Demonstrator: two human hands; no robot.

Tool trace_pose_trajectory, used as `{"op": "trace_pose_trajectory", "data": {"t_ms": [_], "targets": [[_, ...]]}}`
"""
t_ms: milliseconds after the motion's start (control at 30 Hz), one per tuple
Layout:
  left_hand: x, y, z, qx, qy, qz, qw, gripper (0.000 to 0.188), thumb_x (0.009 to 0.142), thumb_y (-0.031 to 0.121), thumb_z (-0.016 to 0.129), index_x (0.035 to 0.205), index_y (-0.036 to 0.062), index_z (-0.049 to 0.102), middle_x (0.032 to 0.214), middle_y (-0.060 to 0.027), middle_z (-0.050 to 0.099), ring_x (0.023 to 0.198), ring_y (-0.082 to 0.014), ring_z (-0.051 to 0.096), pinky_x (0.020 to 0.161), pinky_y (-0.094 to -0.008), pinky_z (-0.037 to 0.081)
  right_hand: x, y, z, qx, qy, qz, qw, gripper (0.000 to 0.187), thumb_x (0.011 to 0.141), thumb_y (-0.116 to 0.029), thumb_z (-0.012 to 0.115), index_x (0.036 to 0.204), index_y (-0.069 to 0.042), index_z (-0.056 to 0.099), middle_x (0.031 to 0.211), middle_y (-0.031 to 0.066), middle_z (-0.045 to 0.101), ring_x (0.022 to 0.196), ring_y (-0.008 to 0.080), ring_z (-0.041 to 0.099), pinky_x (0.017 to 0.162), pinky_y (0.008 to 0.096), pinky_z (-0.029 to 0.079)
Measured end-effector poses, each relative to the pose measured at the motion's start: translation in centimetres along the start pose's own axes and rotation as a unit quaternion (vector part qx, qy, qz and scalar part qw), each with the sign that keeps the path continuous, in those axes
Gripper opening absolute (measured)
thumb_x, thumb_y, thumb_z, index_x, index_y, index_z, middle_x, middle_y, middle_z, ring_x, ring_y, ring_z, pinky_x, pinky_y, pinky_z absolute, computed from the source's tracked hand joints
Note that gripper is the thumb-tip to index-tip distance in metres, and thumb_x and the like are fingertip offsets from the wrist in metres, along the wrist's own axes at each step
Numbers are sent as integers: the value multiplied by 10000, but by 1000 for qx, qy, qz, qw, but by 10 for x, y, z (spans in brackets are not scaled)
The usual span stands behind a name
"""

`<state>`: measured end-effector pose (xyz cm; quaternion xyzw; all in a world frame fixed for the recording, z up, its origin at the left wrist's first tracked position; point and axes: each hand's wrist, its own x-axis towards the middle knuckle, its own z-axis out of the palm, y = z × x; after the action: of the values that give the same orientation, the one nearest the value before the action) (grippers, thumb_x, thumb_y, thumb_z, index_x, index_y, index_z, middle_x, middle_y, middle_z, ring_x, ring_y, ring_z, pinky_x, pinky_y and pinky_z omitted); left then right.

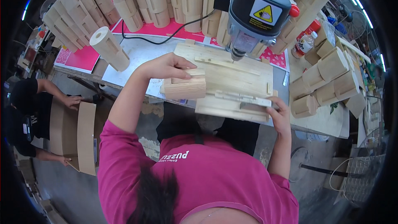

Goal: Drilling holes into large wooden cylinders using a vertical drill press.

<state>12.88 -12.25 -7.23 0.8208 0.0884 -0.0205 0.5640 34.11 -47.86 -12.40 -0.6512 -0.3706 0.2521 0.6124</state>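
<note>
Our left hand is curled over a pale wooden block, thumb and fingers closed on its upper side, and we have it at the left edge of a wooden board, lying sideways with a groove along it. Our right hand is at the board's near right corner, thumb and fingers bent around the end of a metal-looking bar with little gap left between them. That bar runs along the near side of the board, above a thicker wooden rail, and a thin wooden strip lies farther back. Just above the board's far side we see the chuck of a dark drill press, which has a red knob on its right side. A black cord loops from the machine to the left, and near it one grooved cylinder stands apart on the bench. Behind, we have tall stacks of similar pieces on pink sheets; more pieces are grouped at the right, near a plastic bottle. Beyond the bench at far left, a co-worker in dark clothing has both hands at a cardboard box.
</note>
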Motion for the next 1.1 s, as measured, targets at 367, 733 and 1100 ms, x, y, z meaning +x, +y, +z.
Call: {"op": "trace_pose_trajectory", "data": {"t_ms": [367,733,1100], "targets": [[34,-22,25,-102,-19,-26,994,326,758,75,706,1066,4,627,1009,-62,656,931,-108,593,879,-257,442,20,36,-4,32,24,-11,999,226,776,-43,642,999,-34,608,961,14,594,885,96,525,791,238,413],[59,-19,94,-249,204,52,945,253,900,227,542,987,0,613,925,-52,639,833,-119,594,784,-264,447,36,23,28,4,-58,-9,998,286,784,-31,623,1063,-37,561,978,19,564,943,105,499,831,247,392],[-10,-59,126,154,396,172,889,301,761,205,650,985,21,568,996,-115,548,920,-263,512,797,-357,393,4,49,32,-98,114,-23,988,611,662,-77,758,1181,-27,440,1052,61,490,1025,179,449,874,306,384]]}}
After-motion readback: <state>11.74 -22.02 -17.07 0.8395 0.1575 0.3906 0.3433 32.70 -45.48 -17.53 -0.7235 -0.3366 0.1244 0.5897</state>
